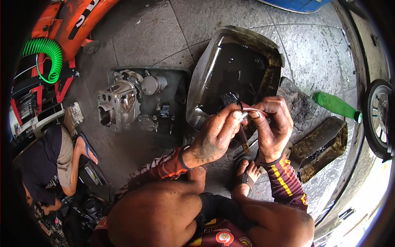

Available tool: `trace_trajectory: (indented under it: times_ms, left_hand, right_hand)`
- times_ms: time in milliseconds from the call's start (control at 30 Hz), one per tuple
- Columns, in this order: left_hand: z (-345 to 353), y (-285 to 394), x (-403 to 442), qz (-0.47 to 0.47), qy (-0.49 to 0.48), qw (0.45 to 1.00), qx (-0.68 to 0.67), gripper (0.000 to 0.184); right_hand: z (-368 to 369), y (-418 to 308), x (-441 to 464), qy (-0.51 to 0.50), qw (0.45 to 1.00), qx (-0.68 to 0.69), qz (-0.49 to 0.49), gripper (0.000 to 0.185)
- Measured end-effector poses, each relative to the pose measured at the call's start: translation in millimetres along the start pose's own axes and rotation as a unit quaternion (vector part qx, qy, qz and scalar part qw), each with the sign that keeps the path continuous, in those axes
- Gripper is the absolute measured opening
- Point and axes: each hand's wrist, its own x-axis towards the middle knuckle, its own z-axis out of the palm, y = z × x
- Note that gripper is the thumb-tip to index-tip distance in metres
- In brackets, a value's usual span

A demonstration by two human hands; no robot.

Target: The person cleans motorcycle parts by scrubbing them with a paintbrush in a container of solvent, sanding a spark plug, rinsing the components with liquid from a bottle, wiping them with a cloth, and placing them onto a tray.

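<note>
Strip (244, 142) of reddish-brown material is hanging between the hands, its upper end gripped by both. The left hand (213, 133) is angling inward with its tattooed back showing, thumb and forefinger pinching; the right hand (273, 125) is standing more upright, thumb pressing toward curled fingers. Just beyond them, a metal pan (195, 96) with rounded corners is holding dark, glossy liquid (236, 66). Left of the left hand, a dark tray (138, 142) is carrying a dull silvery, hollow casting (119, 103) and a smooth round piston (153, 85). Right of the right hand, a grimy angular trough (319, 149) is resting near a green bottle (335, 103).
</note>
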Motion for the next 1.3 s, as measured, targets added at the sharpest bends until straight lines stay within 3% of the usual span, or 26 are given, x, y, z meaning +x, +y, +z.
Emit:
trace_trajectory:
  times_ms: [200,333,467,567,867,1000,1133,1200,1300]
  left_hand:
    - [0,1,-2,-0.008,-0.002,1.000,0.010,0.032]
    - [-6,0,-3,-0.028,-0.033,0.991,-0.129,0.032]
    - [-3,13,0,0.001,-0.024,0.986,-0.167,0.036]
    - [-3,10,-1,-0.005,-0.034,0.985,-0.171,0.035]
    - [-3,12,2,0.023,-0.009,0.988,-0.155,0.042]
    - [-2,3,1,0.025,-0.041,0.991,-0.124,0.034]
    - [-1,9,5,-0.004,-0.005,0.983,-0.182,0.036]
    - [-5,9,5,-0.055,-0.053,0.970,-0.233,0.040]
    - [1,16,2,-0.085,-0.062,0.962,-0.252,0.047]
  right_hand:
    - [-2,-5,5,-0.013,1.000,0.005,-0.013,0.014]
    - [-3,5,-1,-0.011,1.000,0.009,-0.005,0.014]
    - [-9,3,4,0.014,0.999,0.019,0.047,0.015]
    - [-9,-8,14,0.013,0.998,0.028,-0.049,0.014]
    - [-7,-2,6,0.030,0.999,0.025,0.028,0.014]
    - [-5,-10,14,-0.011,0.999,0.026,-0.046,0.013]
    - [-2,6,8,0.011,1.000,0.005,-0.015,0.012]
    - [-3,-1,7,0.020,0.999,0.028,0.014,0.012]
    - [-3,-9,14,0.007,0.997,0.042,-0.058,0.012]
